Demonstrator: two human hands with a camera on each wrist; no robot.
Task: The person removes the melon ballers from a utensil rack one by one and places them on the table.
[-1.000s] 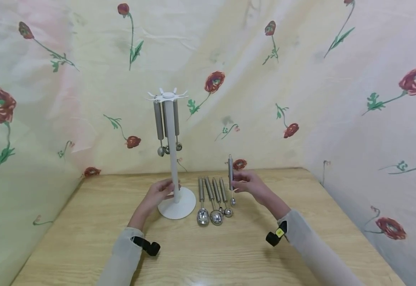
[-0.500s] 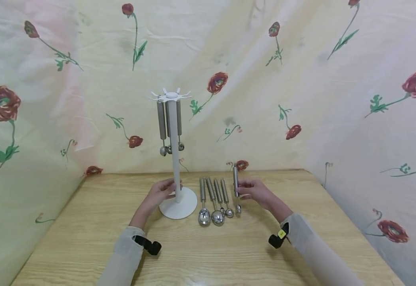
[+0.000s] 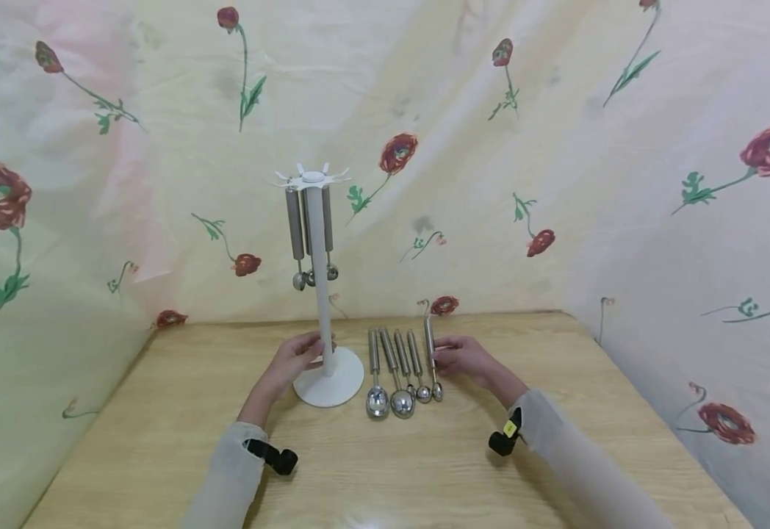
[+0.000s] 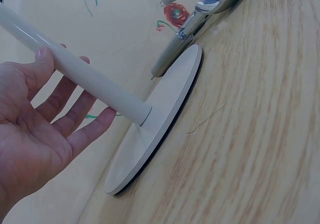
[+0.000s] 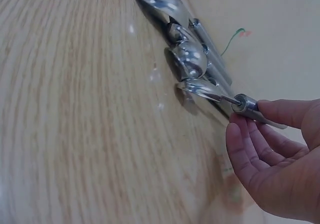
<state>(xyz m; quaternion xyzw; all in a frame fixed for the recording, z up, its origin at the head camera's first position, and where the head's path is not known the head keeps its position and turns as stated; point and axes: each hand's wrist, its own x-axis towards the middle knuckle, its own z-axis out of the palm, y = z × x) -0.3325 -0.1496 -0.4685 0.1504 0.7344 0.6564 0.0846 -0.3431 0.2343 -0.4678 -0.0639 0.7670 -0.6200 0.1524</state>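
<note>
My left hand [image 3: 292, 358] grips the pole of a white utensil stand [image 3: 323, 308] low down, thumb on one side and fingers round the other. In the left wrist view the stand's round base [image 4: 185, 79] rests on the table. With thumb and fingers, my right hand [image 3: 469, 361] pinches the handle of a small metal scoop [image 3: 430, 342]. The right wrist view shows its oval bowl [image 5: 202, 89] close over the wood, beside the nearest scoop of a row. Several metal scoops [image 3: 401, 404] lie there side by side, handles pointing away.
From the stand's top prongs [image 3: 312, 178] hang several metal scoops [image 3: 295, 228], partly hidden behind the pole. A flowered cloth [image 3: 491, 162] rises behind and beside the wooden table [image 3: 372, 477]. The row of scoops lies between the base and my right hand.
My right hand has lowered the small scoop from upright above the table, tilting its handle and bringing the bowl left, up against the row. The left hand stays on the pole.
</note>
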